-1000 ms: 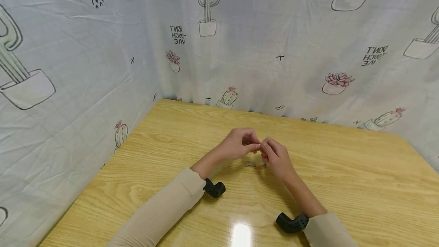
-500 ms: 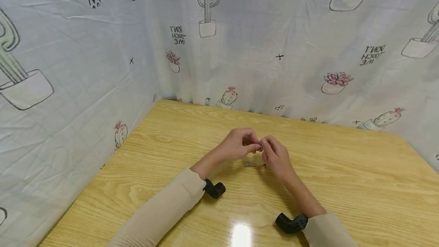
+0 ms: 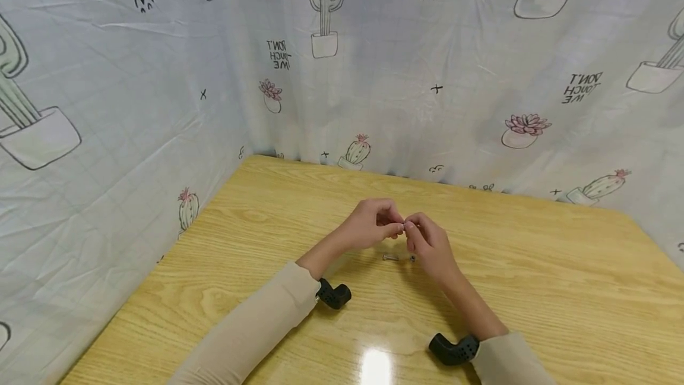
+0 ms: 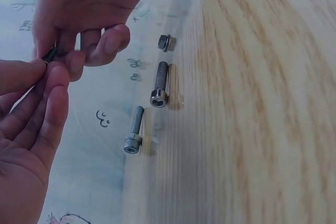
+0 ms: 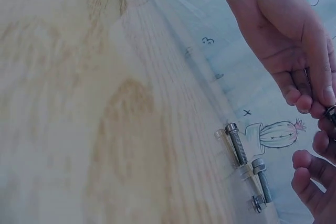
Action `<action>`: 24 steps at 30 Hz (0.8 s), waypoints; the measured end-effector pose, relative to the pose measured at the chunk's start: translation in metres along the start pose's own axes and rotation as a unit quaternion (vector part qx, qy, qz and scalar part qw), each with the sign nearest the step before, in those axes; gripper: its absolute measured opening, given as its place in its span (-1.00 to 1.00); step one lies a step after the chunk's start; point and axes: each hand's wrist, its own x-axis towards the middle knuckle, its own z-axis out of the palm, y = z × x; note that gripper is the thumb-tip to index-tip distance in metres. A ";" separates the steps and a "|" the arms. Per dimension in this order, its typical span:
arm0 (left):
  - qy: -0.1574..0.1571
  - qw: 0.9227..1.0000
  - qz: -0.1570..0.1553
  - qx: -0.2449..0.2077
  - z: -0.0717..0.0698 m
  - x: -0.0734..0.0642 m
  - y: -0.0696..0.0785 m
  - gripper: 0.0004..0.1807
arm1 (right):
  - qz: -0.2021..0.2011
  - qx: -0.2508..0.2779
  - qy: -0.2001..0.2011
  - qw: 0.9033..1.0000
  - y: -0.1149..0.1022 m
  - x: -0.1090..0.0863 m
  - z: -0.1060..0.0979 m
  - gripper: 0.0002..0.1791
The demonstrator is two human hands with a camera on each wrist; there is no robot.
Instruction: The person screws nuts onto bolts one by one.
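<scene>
My left hand [image 3: 372, 224] and right hand [image 3: 430, 239] meet above the table, thumbs and forefingers pinching a small dark metal piece [image 4: 51, 54] between them. Fingertips cover most of the piece, so I cannot tell its kind; a bit of it shows at the edge of the right wrist view. Just below the hands lie two socket-head bolts. One bolt [image 4: 160, 83] is bare-threaded; the other bolt [image 4: 135, 129] carries a nut up near its head. A small hex nut with a washer-like flange [image 4: 165, 42] sits beside them, near my right hand.
The wooden table [image 3: 299, 207] runs back to a pale curtain [image 3: 395, 64] printed with cacti, which also hangs along the left side. Black wrist cameras, left [image 3: 335, 294] and right [image 3: 454, 349], jut inward under both forearms.
My right thumb and forefinger shifted on the small metal piece, showing a little of it half a second ago, then closed back against my left fingertips. The left hand has barely moved.
</scene>
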 end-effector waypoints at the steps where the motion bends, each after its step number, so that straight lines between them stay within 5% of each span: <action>1: -0.001 1.000 0.002 -0.003 0.000 0.000 0.001 -0.94 | 0.002 -0.001 -0.003 1.000 -0.004 -0.001 0.000 -0.76; 10: -0.013 1.000 0.014 -0.023 0.004 0.000 0.005 -0.95 | 0.037 0.041 -0.011 0.998 0.025 0.004 0.001 -0.59; 20: -0.017 0.999 0.041 0.013 0.006 0.002 0.010 -0.95 | 0.078 0.056 -0.004 0.995 -0.009 0.001 -0.004 -0.46; 24: -0.009 1.000 0.029 0.004 0.004 0.001 0.008 -0.95 | 0.060 0.035 0.008 0.998 -0.014 0.001 -0.004 -0.56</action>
